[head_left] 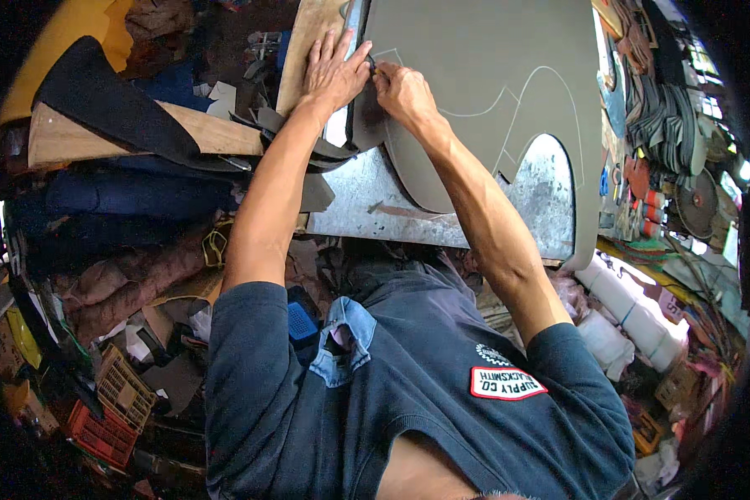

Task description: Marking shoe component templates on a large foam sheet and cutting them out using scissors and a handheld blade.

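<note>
A large grey-olive sheet (475,42) with pale drawn outlines lies over a metal-topped table (546,183). Along its left side, a dark strip of material (362,117) stands apart from a bright gap of metal. My left hand (337,77) rests flat there with fingers spread, pressing near the sheet's left edge and holding nothing. Close beside it, my right hand (406,93) is closed in a pinch round a small tool (378,72) with a yellowish part. The fingers hide most of that tool, so its kind and tip do not show.
A curved black piece (112,100) lies on a wooden board (67,137) to the left. Plastic crates (102,433) and scraps fill the floor at lower left. White rolls (633,308) stand at right, below hanging dark cut pieces (662,125). The table's near edge faces my body.
</note>
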Motion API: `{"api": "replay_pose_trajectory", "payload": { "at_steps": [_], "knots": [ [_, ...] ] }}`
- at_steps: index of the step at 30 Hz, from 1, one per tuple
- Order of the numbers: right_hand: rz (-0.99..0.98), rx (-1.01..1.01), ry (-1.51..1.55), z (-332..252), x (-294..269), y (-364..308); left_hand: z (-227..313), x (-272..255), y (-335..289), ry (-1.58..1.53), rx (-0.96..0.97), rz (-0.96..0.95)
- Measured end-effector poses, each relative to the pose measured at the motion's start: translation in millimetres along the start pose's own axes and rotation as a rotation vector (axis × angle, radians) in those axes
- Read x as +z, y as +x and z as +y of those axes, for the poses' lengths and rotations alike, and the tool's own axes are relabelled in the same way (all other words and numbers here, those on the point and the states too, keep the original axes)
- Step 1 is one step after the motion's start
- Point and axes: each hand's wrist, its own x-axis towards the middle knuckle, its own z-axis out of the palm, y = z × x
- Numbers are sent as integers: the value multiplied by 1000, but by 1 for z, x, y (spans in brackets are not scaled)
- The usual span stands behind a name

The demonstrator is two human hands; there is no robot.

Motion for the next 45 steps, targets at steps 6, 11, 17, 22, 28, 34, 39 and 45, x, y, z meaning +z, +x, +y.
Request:
{"api": "replay_pose_trajectory", "payload": {
  "at_steps": [6, 11, 17, 22, 28, 34, 39, 45],
  "knots": [
    [-10, 11, 44, -2, -5, -26, -1, 2, 0, 24, 5, -4],
    [8, 43, 81, -6, -10, -64, 0, 2, 1, 35, 11, -30],
    [-66, 82, 47, -18, -21, -115, -6, 6, -2, 92, -14, 7],
    [-61, 115, 19, -15, -26, -152, 6, -22, 5, -110, 36, 25],
    [-89, 89, -14, -11, -32, -184, 5, -25, 7, -156, -11, -91],
    [-131, 73, 24, -1, -41, -218, -7, -5, 2, 56, 71, 51],
    [-194, 102, -36, 4, -57, -241, -10, -2, 3, 74, 65, -1],
    [-206, 190, 134, 19, -99, -268, 40, -82, -56, -173, -155, -333]
  ]
}}
